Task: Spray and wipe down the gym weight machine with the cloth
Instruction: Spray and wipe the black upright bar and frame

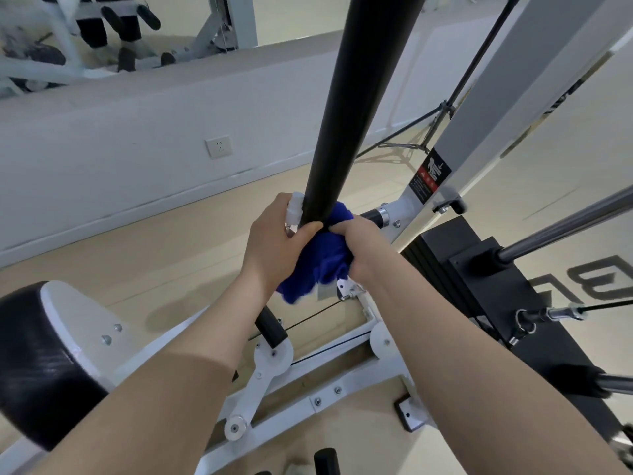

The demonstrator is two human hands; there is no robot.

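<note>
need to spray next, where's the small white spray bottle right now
In the head view, left of centre: the small white spray bottle is in the left hand, against the black padded bar, beside the blue cloth.

floor [144, 255]: tan wood | on it: white machine frame [342, 399]

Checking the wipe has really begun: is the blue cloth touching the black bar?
Touching. The head view shows the blue cloth bunched against the lower end of the black bar, pressed there by the right hand, with no gap visible between them.
</note>
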